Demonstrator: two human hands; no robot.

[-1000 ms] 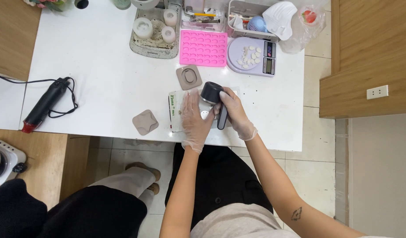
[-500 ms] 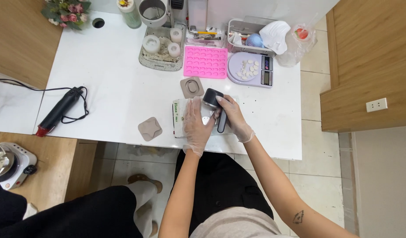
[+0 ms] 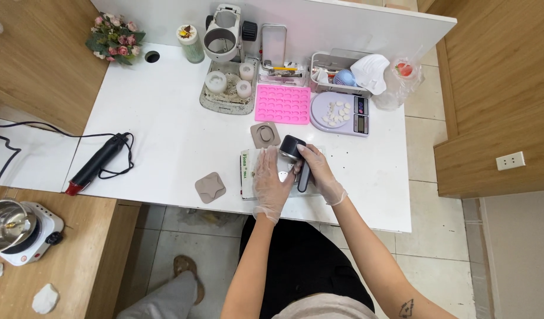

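Pressing flat on a small box with a green-printed white label at the near edge of the white table, the gloved left hand lies open, fingers spread, with a small round silvery piece showing just beside its fingertips. The gloved right hand is closed around a black handled tool, whose round head sits at the top of the box. Doing this well seems to call for keeping the left palm steady so the box does not slide, and holding the tool upright over the piece. Left of the box lies a taupe square pad; just beyond the tool, a second taupe square mould with an oval recess. Farther back are a pink silicone tray of small cavities and a lilac round scale carrying pale pieces. At the far edge stand a green-lidded jar and a clear bag with a red patch.
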